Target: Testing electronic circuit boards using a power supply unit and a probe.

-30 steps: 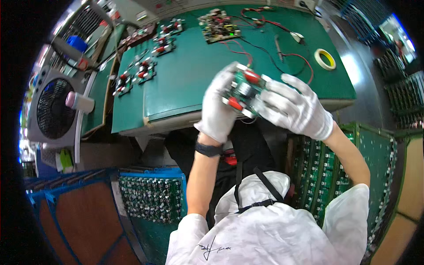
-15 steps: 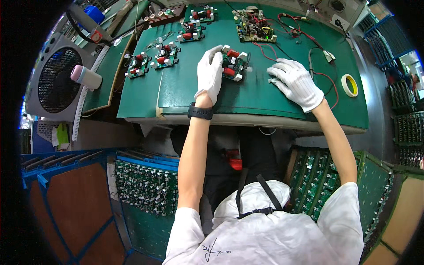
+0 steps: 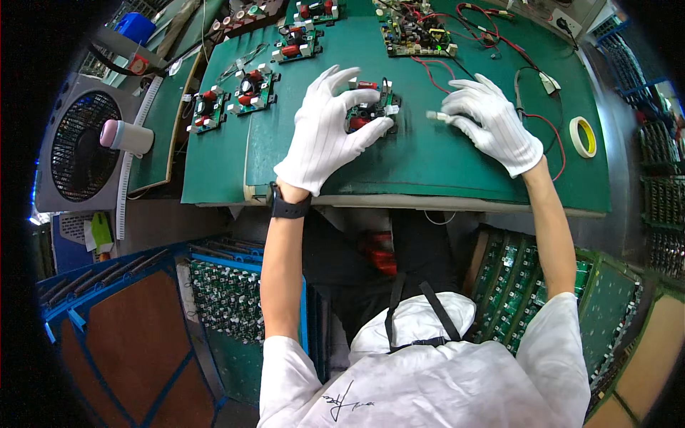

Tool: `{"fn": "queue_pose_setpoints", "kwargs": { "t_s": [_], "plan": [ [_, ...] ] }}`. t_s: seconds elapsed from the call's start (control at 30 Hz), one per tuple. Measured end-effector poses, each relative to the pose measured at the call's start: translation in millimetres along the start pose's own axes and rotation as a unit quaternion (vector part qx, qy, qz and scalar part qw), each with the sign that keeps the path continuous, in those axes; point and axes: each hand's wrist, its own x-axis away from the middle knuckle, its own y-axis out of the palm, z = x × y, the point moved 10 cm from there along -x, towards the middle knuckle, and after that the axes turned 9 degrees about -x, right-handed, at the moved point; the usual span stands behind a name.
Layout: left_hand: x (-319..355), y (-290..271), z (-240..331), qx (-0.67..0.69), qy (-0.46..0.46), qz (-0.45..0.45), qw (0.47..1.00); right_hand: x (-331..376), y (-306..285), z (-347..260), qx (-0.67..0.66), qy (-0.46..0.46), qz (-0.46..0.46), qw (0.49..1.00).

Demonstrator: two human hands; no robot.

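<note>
A green circuit board [image 3: 385, 100] with red and black parts and white blocks lies on the green bench mat. My gloved left hand [image 3: 325, 128] grips it from the left, thumb along its near side and fingers over its far side, covering much of it. To its right, my gloved right hand [image 3: 489, 123] pinches a small white connector [image 3: 437, 115] between thumb and fingertips, apart from the board. Its far end is blurred. Behind stands a larger open circuit board [image 3: 417, 36] with red and black wires running from it.
Several similar boards [image 3: 251, 91] lie at the left of the mat. A tape roll [image 3: 583, 137] lies at the right, near a cable with a white tag [image 3: 549, 83]. A fan [image 3: 85, 143] and a pink-lidded bottle [image 3: 127, 137] stand left. Racks of boards [image 3: 227, 299] flank my legs.
My left hand has swung from the board's left edge to spread across it, and the board looks turned. My right hand has drawn its fingers together, with the white connector now plainly showing.
</note>
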Motion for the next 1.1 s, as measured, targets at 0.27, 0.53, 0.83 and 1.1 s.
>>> {"fn": "queue_pose_setpoints", "kwargs": {
  "t_s": [0.27,0.53,0.83,1.1],
  "plan": [
    [-1.6,24.7,-18.2,0.106,0.011,0.008,0.994,-37.9,8.3,-3.7,-0.191,0.013,0.098,0.977],
    [-3.2,29.0,-22.6,0.131,-0.010,-0.017,0.991,-32.5,12.4,2.5,-0.273,0.026,0.149,0.950],
    [-2.6,34.2,-25.7,0.147,-0.010,-0.015,0.989,-28.3,30.2,15.2,-0.326,0.080,0.134,0.933],
    [-0.4,30.8,-22.1,0.131,0.014,-0.007,0.991,-30.8,38.9,12.6,-0.374,0.082,0.128,0.915]
  ]
}}
